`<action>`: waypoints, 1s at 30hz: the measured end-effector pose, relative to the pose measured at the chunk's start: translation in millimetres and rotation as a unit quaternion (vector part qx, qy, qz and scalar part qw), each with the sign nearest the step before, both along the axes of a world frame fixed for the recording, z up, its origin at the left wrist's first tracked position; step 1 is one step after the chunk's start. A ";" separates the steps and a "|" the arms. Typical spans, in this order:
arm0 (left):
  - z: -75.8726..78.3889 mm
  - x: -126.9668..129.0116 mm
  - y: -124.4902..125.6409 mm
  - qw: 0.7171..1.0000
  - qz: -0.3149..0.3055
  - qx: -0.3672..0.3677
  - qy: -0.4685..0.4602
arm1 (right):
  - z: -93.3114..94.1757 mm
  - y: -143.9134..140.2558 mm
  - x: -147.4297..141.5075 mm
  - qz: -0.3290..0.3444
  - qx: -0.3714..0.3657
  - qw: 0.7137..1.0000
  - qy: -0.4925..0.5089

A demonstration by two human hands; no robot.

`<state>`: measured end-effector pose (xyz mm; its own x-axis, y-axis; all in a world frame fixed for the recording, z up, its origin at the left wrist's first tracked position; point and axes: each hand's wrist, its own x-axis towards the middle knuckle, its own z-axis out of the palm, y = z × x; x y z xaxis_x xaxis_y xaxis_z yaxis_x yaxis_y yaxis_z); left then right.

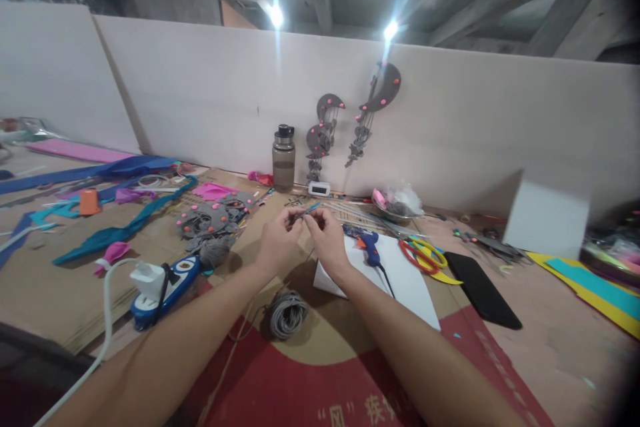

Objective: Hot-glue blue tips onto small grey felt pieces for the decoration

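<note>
Both hands meet over the cardboard, fingertips nearly touching. My left hand [281,235] is closed in a pinch at a small dark, thin piece I cannot make out. My right hand [324,232] pinches at the same spot, its fingers pressed together. A slim blue tip [313,207] shows just beyond the fingertips; whether it is held or lies behind them is unclear. Below the hands, between the forearms, lies a coil of grey cord [287,315]. To the right, a blue hot glue gun [369,245] rests on a white sheet [407,280].
Red and yellow scissors [420,257] and a black phone [483,288] lie to the right. A bottle [284,163] stands by the white partition [200,80]. On the left are a blue power strip [167,293], grey felt pieces [203,220] and a teal strip [125,230].
</note>
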<state>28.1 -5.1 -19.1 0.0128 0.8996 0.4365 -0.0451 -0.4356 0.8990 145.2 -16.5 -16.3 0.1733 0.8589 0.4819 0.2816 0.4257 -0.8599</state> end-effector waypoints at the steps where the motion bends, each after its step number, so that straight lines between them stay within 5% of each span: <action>1: -0.1 -0.5 -1.6 1.000 -0.006 0.018 0.006 | 0.0 -0.4 -0.5 -0.003 0.001 1.000 -0.002; 7: 1.2 0.9 -7.5 0.998 -0.014 0.052 0.030 | 4.0 -3.5 -0.6 -0.027 0.001 1.000 -0.009; 13: 10.5 -2.1 1.4 0.994 -0.058 -0.065 -0.059 | 3.4 -2.4 3.1 -0.037 -0.001 0.999 -0.005; 20: 18.5 -21.4 12.8 0.988 -0.082 -0.120 0.045 | 2.7 -1.1 4.7 -0.017 -0.020 0.999 -0.031; 25: 16.8 -21.4 15.4 0.972 -0.155 -0.172 -0.046 | 2.8 2.0 8.9 -0.024 -0.017 0.999 -0.027; 30: 17.2 -16.9 13.1 0.962 -0.163 -0.189 -0.106 | 3.2 2.4 11.1 -0.049 0.000 0.996 -0.079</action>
